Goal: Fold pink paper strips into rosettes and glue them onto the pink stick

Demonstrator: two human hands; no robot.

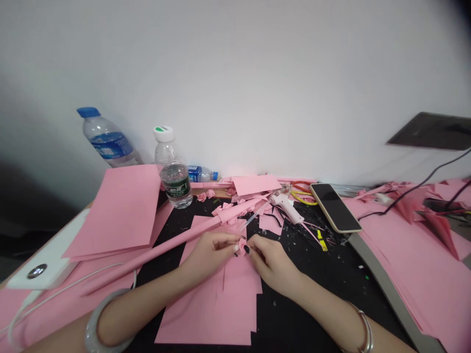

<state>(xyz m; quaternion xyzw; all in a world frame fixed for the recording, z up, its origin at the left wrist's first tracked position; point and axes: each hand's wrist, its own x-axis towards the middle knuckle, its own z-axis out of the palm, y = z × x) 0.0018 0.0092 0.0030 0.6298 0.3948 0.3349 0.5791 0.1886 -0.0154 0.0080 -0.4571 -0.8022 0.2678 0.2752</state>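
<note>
"As I follow this from far off, what do you make of the middle?"

"I see the left hand and right hand, each closed to a narrow fingertip pinch on one pink flower between them, over the sheets."

"Which step is that?"

"Shaping its folds, I judge. The next move calls for a light, steady grip, since such small paper could crush. Whether glue is on it, I cannot tell."

"And outward? Make the flower your dial's centre, twelve toward the wall."

"Sheets reach down to seven o'clock. I have the tube slanting past ten, the glue gun between one and two, the upright bottle near eleven, and, farther off, the phone past two."
</note>
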